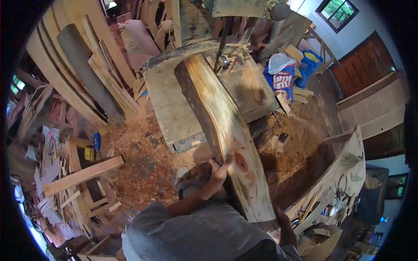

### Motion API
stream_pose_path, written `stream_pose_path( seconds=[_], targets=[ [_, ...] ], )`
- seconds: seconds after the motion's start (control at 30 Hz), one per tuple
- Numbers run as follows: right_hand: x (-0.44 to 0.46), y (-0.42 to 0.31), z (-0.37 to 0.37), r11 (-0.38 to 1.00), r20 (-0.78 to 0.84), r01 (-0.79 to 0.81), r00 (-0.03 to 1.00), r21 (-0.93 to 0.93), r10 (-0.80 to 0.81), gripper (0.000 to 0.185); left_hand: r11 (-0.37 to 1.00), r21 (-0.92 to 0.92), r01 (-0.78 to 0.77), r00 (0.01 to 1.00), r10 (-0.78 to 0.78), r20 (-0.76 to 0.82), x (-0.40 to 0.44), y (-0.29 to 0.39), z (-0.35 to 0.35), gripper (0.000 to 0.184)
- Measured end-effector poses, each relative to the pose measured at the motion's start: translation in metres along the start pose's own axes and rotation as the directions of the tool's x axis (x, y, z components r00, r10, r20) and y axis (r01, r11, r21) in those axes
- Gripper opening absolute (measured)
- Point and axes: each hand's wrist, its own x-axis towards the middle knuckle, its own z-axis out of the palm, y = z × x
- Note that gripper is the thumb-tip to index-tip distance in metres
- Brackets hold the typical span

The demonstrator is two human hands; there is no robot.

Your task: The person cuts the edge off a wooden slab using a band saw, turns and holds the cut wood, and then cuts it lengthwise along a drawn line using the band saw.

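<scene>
A long wooden slab (237,135) with dark bark along its left edge and a reddish knot slants across the metal table of a saw machine (163,108). Its far part rests on that table, while the near part reaches past the table edge toward my body. My left hand (219,173) grips the bark edge beside the knot, thumb over the top face. At the near right corner of the slab, my right hand (284,222) holds the end; most of its fingers are hidden underneath. The upright blade guide (221,45) stands right of the slab's far end.
Boards and slabs (78,65) lean at the left. A loose plank (85,175) lies over scrap strips lower left. Sawdust (139,152) covers the floor. Printed bags (281,76) stand beyond the table's right side. A pale board bench (335,182) with tools is at right.
</scene>
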Motion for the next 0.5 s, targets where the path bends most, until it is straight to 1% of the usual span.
stream_pose_path(
  seconds=[0.1, 0.17, 0.3, 0.37, 0.4, 0.43, 0.5],
  targets=[
    [-0.004, -0.002, 0.005, 0.98, -0.03, -0.115, 0.993, -0.16, 0.112, 0.079, 1.0, -0.019, -0.001, 0.998, 0.002, 0.064, 0.004, 0.009, -0.003, 0.073],
    [-0.011, 0.0, 0.01, 0.97, -0.031, -0.137, 0.991, -0.203, 0.133, 0.077, 0.998, -0.02, 0.056, 0.992, -0.054, 0.113, 0.001, 0.015, -0.005, 0.069],
    [-0.018, 0.002, 0.017, 0.957, -0.032, -0.139, 0.99, -0.253, 0.135, 0.073, 0.996, -0.028, 0.088, 0.984, -0.083, 0.157, -0.005, 0.037, 0.001, 0.067],
    [-0.019, 0.001, 0.02, 0.952, -0.038, -0.134, 0.991, -0.273, 0.129, 0.071, 0.988, 0.08, 0.129, 0.991, -0.127, -0.04, -0.011, 0.046, 0.008, 0.07],
    [-0.016, 0.0, 0.022, 0.953, -0.041, -0.135, 0.991, -0.271, 0.128, 0.07, 0.989, 0.078, 0.13, 0.991, -0.127, -0.039, -0.012, 0.052, 0.01, 0.07],
    [-0.018, -0.003, 0.022, 0.948, -0.054, -0.137, 0.991, -0.287, 0.126, 0.068, 0.977, 0.141, 0.159, 0.987, -0.154, -0.044, -0.012, 0.056, 0.012, 0.073],
    [-0.023, -0.009, 0.027, 0.934, -0.088, -0.143, 0.989, -0.329, 0.121, 0.063, 0.958, 0.211, 0.192, 0.981, -0.184, -0.059, -0.009, 0.057, 0.006, 0.077]
  ],
)
